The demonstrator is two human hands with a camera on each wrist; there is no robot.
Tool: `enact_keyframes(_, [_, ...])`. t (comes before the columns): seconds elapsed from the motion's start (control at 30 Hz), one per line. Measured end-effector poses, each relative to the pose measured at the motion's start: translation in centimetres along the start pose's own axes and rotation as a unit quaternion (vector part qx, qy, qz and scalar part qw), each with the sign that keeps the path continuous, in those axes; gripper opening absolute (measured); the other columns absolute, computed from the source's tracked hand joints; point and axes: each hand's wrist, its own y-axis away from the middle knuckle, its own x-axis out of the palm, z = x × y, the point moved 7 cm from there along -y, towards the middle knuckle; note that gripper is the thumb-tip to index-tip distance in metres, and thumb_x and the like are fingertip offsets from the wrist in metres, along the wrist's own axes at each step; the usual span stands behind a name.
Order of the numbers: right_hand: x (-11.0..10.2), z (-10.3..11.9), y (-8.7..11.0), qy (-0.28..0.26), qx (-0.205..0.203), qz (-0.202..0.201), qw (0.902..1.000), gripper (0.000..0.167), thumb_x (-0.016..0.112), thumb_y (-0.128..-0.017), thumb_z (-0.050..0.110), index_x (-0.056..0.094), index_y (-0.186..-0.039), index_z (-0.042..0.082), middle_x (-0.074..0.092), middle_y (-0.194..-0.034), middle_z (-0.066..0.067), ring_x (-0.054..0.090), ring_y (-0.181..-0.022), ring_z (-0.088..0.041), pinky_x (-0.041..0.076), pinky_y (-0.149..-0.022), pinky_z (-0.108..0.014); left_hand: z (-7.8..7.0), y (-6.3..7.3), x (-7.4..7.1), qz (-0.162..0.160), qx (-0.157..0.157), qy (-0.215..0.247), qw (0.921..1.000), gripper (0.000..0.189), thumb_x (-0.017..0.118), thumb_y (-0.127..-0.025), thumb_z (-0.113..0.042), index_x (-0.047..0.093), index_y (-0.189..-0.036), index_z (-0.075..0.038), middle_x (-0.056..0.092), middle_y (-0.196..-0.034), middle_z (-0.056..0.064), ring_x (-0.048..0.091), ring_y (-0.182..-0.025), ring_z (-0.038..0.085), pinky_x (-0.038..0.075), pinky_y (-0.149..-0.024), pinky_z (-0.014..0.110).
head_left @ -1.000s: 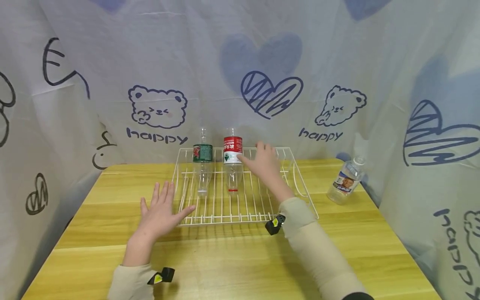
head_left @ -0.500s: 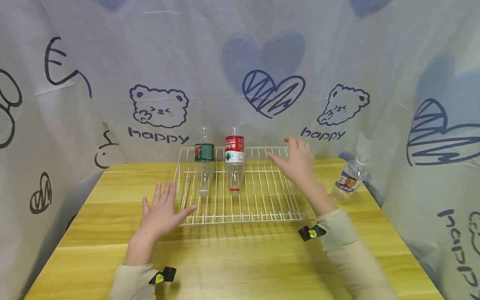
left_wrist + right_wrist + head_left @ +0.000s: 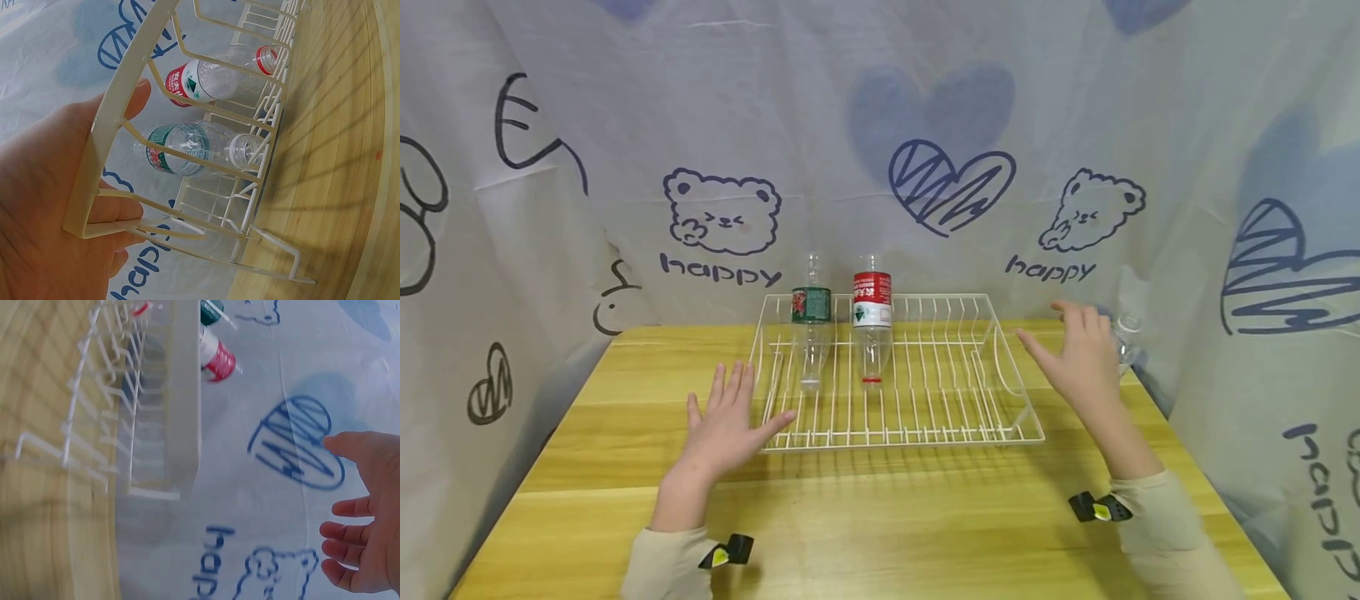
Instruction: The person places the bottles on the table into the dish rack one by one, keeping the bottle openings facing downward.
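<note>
A white wire rack [image 3: 902, 444] stands mid-scene towards the far side, carrying two bottles side by side in its left half. A clear plastic bottle with a dark green label [image 3: 812, 305] lies left of a clear plastic bottle with a red-and-white label [image 3: 872, 302]; both slope with their necks towards the near side. The right half of the rack lies between the red-labelled bottle and the right hand [image 3: 1084, 362], which is well apart from both bottles, to the right of the rack. That hand's grip is wide, thumb stretched away from the fingers, with nothing held. The left hand [image 3: 724, 433] is also spread wide at the rack's left end, its thumb over the near-left corner; whether it touches the wire I cannot tell.

A small clear bottle [image 3: 1127, 327] at the far right is mostly hidden behind the right hand, with only its upper part showing. In the right wrist view the rack is blurred and its end rail partly covers both labelled bottles.

The yellow wood-grain tabletop [image 3: 880, 517] shows the rack's shadow, and pale cloth [image 3: 835, 200] printed with blue hearts, bears and "happy" hangs around it.
</note>
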Motion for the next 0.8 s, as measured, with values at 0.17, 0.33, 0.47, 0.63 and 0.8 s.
enact_keyframes(0.17, [-1.4,-2.7,1.3,-0.011,0.01,-0.051,0.9986,0.064,0.068,-0.087,0.042,0.05,-0.129,-0.003,0.055,-0.11,-0.025,0.047,-0.103,-0.041,0.037,-0.09,-0.056,-0.1,0.0,0.0,0.001,0.001,-0.004,1.0,0.107,0.04,-0.087,-0.076,0.001,-0.157,-0.005,-0.004,-0.164,0.018,-0.016,-0.15,0.039,-0.019,-0.109,0.071])
enact_keyframes(0.33, [-2.1,-5.6,2.4,-0.028,0.04,-0.08,0.9956,0.063,0.07,-0.087,0.038,0.049,-0.127,-0.006,0.054,-0.111,-0.028,0.044,-0.107,-0.045,0.035,-0.092,-0.057,-0.1,-0.1,0.0,-0.001,0.002,-0.005,1.0,0.107,0.04,-0.087,-0.076,0.002,-0.157,-0.005,-0.004,-0.164,0.018,-0.016,-0.15,0.039,-0.019,-0.109,0.071])
enact_keyframes(0.47, [-2.1,-8.4,3.5,-0.038,0.085,-0.104,0.9902,0.065,0.071,-0.085,0.035,0.048,-0.129,-0.006,0.053,-0.114,-0.028,0.042,-0.111,-0.045,0.033,-0.092,-0.058,-0.2,-0.1,0.0,-0.002,0.004,-0.007,1.0,0.106,0.041,-0.088,-0.076,0.002,-0.157,-0.005,-0.005,-0.164,0.017,-0.016,-0.151,0.038,-0.019,-0.109,0.071])
enact_keyframes(0.63, [-1.3,-11.4,4.3,-0.015,0.144,-0.083,0.9859,0.073,0.069,-0.085,0.044,0.043,-0.134,-0.005,0.048,-0.12,-0.028,0.038,-0.117,-0.044,0.031,-0.096,-0.059,-0.2,-0.1,0.0,-0.005,0.005,-0.011,0.9999,0.107,0.04,-0.088,-0.076,0.002,-0.156,-0.004,-0.004,-0.164,0.018,-0.015,-0.151,0.038,-0.019,-0.109,0.072])
enact_keyframes(0.8, [-0.1,-13.7,4.2,0.008,0.178,-0.025,0.9836,0.089,0.064,-0.085,0.058,0.036,-0.14,-0.006,0.043,-0.128,-0.031,0.033,-0.123,-0.047,0.029,-0.099,-0.062,-0.1,-0.1,0.0,-0.002,0.003,-0.011,0.9999,0.106,0.039,-0.088,-0.076,0.002,-0.156,-0.004,-0.005,-0.164,0.018,-0.015,-0.15,0.039,-0.019,-0.109,0.072])
